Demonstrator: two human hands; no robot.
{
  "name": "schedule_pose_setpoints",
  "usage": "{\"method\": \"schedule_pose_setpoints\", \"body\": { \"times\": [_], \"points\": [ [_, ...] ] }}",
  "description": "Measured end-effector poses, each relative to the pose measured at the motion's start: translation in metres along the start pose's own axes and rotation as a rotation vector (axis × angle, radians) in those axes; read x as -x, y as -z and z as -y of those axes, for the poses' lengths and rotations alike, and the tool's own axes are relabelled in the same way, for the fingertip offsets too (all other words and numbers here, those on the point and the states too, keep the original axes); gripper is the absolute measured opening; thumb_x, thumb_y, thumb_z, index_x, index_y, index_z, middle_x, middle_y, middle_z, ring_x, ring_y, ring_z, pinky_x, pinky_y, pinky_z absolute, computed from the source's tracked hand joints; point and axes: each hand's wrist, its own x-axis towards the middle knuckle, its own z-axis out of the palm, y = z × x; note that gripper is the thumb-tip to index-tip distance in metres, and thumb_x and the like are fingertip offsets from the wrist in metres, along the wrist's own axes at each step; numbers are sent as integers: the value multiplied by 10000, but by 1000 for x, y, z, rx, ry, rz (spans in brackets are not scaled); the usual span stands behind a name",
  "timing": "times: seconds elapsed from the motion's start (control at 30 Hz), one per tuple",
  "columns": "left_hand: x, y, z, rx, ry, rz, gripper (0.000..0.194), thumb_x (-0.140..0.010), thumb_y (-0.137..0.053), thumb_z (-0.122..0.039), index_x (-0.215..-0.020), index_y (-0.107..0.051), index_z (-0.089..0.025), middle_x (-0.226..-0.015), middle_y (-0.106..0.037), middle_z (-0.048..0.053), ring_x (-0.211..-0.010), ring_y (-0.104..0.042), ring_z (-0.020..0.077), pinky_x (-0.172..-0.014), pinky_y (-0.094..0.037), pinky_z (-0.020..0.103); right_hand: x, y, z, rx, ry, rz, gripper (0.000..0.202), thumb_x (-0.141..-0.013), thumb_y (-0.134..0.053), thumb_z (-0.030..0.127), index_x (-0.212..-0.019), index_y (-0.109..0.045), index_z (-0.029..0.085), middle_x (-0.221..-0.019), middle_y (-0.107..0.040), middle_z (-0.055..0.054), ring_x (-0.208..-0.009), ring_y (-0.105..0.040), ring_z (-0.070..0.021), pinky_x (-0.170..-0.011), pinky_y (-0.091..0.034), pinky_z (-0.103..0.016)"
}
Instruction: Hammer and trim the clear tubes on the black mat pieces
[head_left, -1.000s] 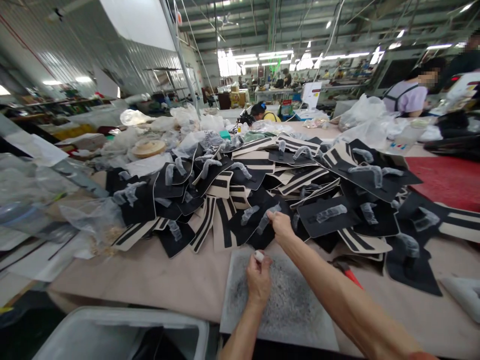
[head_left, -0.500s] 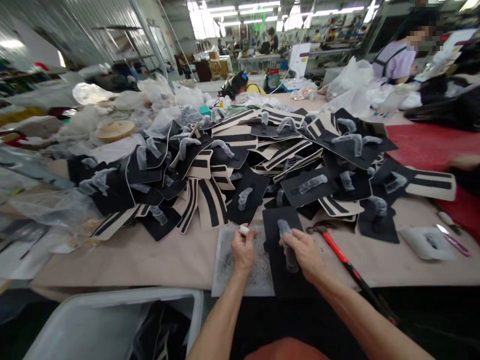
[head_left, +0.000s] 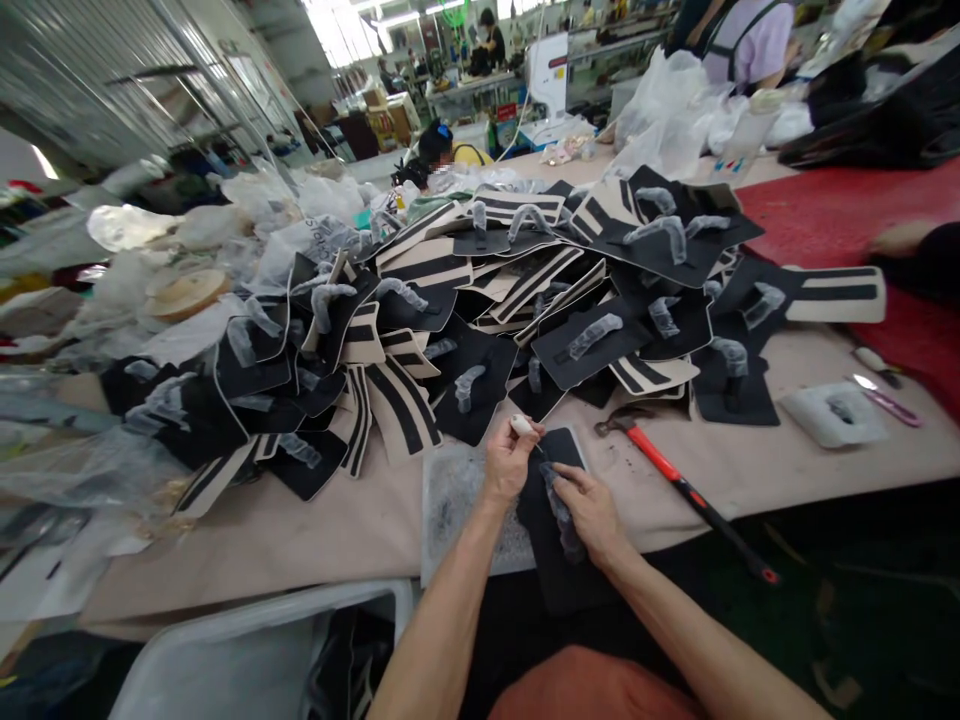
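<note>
My left hand (head_left: pixel 511 458) is closed round a white-handled awl (head_left: pixel 520 425), whose thin tip points down at a black panel (head_left: pixel 541 500). This panel lies over the right side of a stained pale board (head_left: pixel 463 500) and reaches past the table's front edge. Along the panel runs a strap handle (head_left: pixel 561 515) wrapped in clear plastic. The fingers of my right hand (head_left: pixel 592 515) are closed on the upper part of that handle, close beside the awl's tip. Exactly where the tip meets the panel is too small to make out.
Black panels with wrapped handles and striped backs form a heap (head_left: pixel 480 290) behind my hands. A red-handled hammer (head_left: pixel 675 480) lies to the right, beyond it a white packet (head_left: pixel 832 415) and purple-handled snips (head_left: pixel 889 400). A grey bin (head_left: pixel 277 610) stands lower left. Another person's arm (head_left: pixel 907 240) rests far right.
My left hand has moved right, bringing the awl over the panel near the handle's upper end. My right hand has shifted slightly down. The camera view has turned and tilted a little.
</note>
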Motion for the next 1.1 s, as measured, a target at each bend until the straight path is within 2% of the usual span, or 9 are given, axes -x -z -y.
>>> {"method": "schedule_pose_setpoints", "body": {
  "times": [0.17,0.27,0.33,0.43,0.73,0.87,0.97,1.03,1.1],
  "points": [
    [1,0,20,89,35,-37,340,-850,-677,-485,-932,-629,-158,-901,-731,72,-841,-736,214,-840,-599,386,-3,1,-2,64,91,-69,489,-809,-610,490,-1102,-738,120,-774,-700,-51,-676,-592,-171,-594,-453,-272],
    [2,2,25,103,57,-59,352,-861,-658,-502,-941,-628,-160,-916,-734,73,-848,-738,218,-837,-604,394,-1,2,-1,76,76,-50,528,-820,-587,514,-1141,-724,118,-677,-661,-31,-586,-559,-166,-541,-433,-275],
    [2,2,26,84,58,-43,345,-862,-661,-496,-942,-632,-162,-911,-733,69,-862,-737,221,-846,-602,393,0,2,-1,68,47,-29,558,-828,-573,534,-1178,-703,120,-607,-617,-7,-500,-511,-150,-486,-406,-271],
    [1,2,25,53,52,-25,346,-857,-671,-494,-939,-635,-160,-899,-731,73,-874,-736,231,-856,-599,394,0,1,-1,61,37,-18,552,-828,-571,539,-1177,-700,131,-596,-603,2,-477,-505,-146,-469,-407,-269],
    [3,-1,20,-80,26,-36,286,-871,-659,-455,-928,-630,-177,-897,-736,67,-862,-725,216,-830,-579,346,0,1,1,19,12,-32,562,-793,-599,556,-1157,-712,143,-605,-593,4,-487,-483,-142,-474,-407,-268],
    [6,-4,13,-204,-12,-55,226,-844,-690,-402,-886,-630,-189,-858,-734,44,-809,-705,189,-792,-556,299,1,3,3,24,38,0,545,-799,-601,553,-1148,-712,150,-691,-651,-19,-584,-555,-170,-554,-460,-287],
    [7,-3,9,-244,-65,14,162,-873,-645,-358,-904,-621,-201,-857,-732,36,-795,-699,182,-767,-544,284,1,20,7,138,103,13,497,-843,-557,534,-1130,-703,156,-782,-695,-54,-692,-619,-207,-637,-493,-316],
    [8,-2,7,-285,-111,69,117,-884,-618,-316,-926,-617,-206,-855,-728,32,-786,-693,181,-751,-535,282,-2,45,10,333,246,-83,451,-879,-509,497,-1122,-687,162,-898,-709,-94,-809,-643,-238,-727,-508,-350],
    [7,-1,7,-343,-157,117,89,-886,-601,-277,-942,-619,-210,-865,-727,31,-796,-688,183,-764,-527,290,-8,78,12,623,415,-240,413,-883,-501,450,-1131,-662,161,-1053,-682,-146,-960,-623,-280,-840,-491,-395]
  ]
}}
